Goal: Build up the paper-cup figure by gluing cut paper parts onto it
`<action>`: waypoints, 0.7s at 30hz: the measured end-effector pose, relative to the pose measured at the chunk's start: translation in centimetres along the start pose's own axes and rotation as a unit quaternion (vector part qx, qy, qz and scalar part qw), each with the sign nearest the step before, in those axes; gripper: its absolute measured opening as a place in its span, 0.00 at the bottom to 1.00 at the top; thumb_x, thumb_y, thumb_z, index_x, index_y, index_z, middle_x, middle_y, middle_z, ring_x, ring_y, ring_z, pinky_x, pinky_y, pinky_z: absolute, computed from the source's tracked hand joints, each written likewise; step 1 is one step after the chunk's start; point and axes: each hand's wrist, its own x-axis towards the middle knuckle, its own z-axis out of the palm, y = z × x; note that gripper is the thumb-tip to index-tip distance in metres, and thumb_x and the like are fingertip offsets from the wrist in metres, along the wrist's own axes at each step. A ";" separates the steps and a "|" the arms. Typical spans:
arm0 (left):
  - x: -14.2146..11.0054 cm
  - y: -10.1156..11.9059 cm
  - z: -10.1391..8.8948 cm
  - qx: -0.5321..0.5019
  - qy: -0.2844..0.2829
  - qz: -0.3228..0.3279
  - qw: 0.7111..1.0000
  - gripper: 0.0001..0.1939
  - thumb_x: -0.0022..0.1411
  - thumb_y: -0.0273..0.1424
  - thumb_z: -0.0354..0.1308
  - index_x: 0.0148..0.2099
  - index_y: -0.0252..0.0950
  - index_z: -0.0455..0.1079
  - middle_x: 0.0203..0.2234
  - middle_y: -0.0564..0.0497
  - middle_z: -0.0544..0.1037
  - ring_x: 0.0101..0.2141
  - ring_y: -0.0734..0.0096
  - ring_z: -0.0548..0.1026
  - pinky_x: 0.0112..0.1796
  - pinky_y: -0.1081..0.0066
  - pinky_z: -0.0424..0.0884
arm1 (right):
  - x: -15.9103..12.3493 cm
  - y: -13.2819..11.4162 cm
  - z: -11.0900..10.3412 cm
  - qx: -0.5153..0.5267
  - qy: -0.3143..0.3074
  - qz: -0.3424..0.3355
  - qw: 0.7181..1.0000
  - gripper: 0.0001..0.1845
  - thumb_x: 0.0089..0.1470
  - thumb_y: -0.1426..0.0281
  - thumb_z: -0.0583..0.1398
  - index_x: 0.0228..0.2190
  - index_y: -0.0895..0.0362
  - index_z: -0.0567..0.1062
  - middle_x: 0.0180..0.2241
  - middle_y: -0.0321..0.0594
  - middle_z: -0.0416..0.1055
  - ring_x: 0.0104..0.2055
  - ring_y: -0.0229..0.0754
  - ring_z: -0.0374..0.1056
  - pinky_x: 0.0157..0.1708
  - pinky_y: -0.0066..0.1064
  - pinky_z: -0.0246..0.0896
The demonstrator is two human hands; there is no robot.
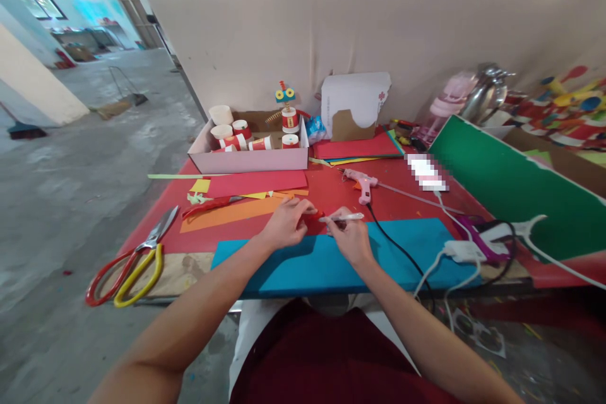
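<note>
Over the front of the table, my right hand (349,235) is closed around a slim white pen (353,217) that points left. A small strip of red paper (316,217) lies between my hands, at the pen's left end. My left hand (288,225) has bent fingers, with thumb and fingertips pinched at the strip's left side; its exact grip is partly hidden. Beneath both wrists lies a blue board (284,271). Just beyond my right hand a pink glue gun (362,184) rests on the red tabletop, its nozzle facing left.
Large scissors (149,252) lie at the left edge, near orange paper (227,214) and red paper (258,183). Behind stands a pink box (250,163) with paper cups and a cup figure (290,120). To the right are a green board (511,196), a white power strip (461,251) and cables.
</note>
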 end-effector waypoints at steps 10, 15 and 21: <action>0.2 -0.3 -0.1 -0.014 -0.007 -0.001 1.000 0.17 0.47 0.21 0.48 0.41 0.38 0.63 0.37 0.47 0.77 0.40 0.61 0.72 0.41 0.62 0.65 | 2.1 0.0 -2.3 0.110 0.052 0.026 0.992 0.16 0.51 0.54 0.57 0.30 0.54 0.67 0.23 0.39 0.72 0.25 0.42 0.70 0.27 0.31 0.67; 1.4 0.5 0.4 0.049 -0.018 -0.005 0.999 0.12 0.57 0.24 0.48 0.44 0.37 0.63 0.39 0.44 0.74 0.42 0.59 0.70 0.42 0.61 0.67 | 4.9 0.6 -4.1 0.025 0.044 -0.053 0.997 0.16 0.56 0.60 0.50 0.41 0.56 0.69 0.30 0.41 0.72 0.25 0.40 0.67 0.27 0.32 0.66; 1.1 0.7 0.6 0.106 -0.072 0.006 0.992 0.10 0.61 0.25 0.48 0.45 0.37 0.65 0.39 0.44 0.73 0.42 0.59 0.69 0.45 0.61 0.66 | 7.9 0.5 -3.6 -0.118 -0.036 -0.186 0.975 0.13 0.54 0.70 0.51 0.39 0.56 0.72 0.37 0.46 0.73 0.39 0.47 0.69 0.41 0.37 0.63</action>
